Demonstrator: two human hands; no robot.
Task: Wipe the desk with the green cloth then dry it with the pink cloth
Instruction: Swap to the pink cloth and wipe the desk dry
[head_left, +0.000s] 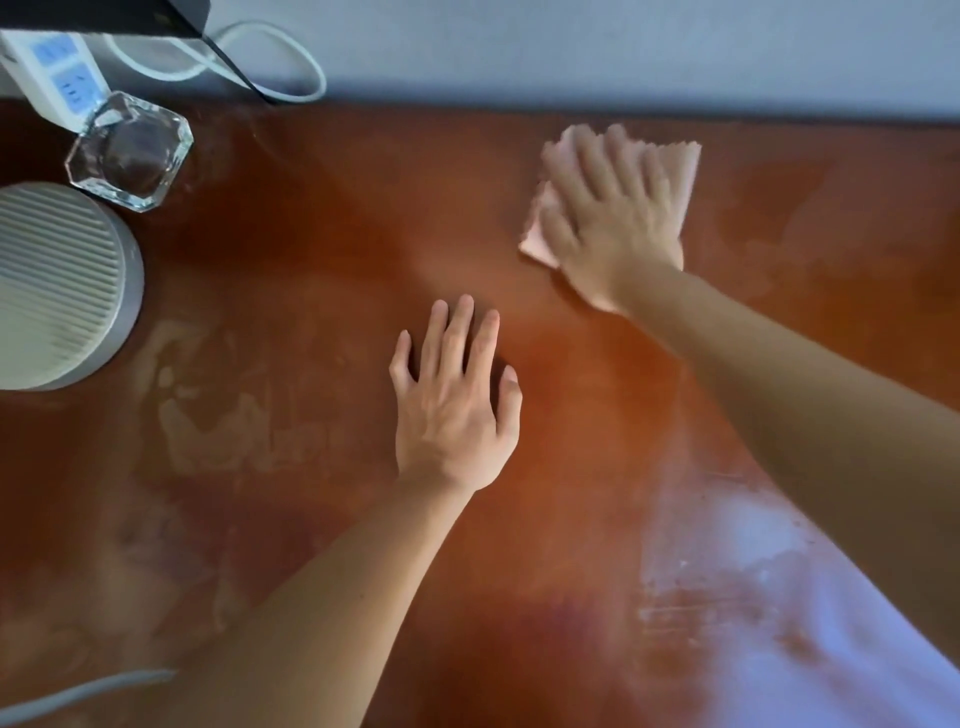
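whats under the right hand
The pink cloth, pressed flat on the desk by the right hand. The cloth's middle and the desk beneath it are covered.

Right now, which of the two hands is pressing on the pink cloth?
The right hand, flat on the pink cloth near the desk's far edge. The left hand rests on bare desk.

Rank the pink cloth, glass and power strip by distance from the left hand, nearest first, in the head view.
From the left hand:
1. Pink cloth, up to its right, under the right hand.
2. Glass, far left.
3. Power strip, left corner, behind the glass.
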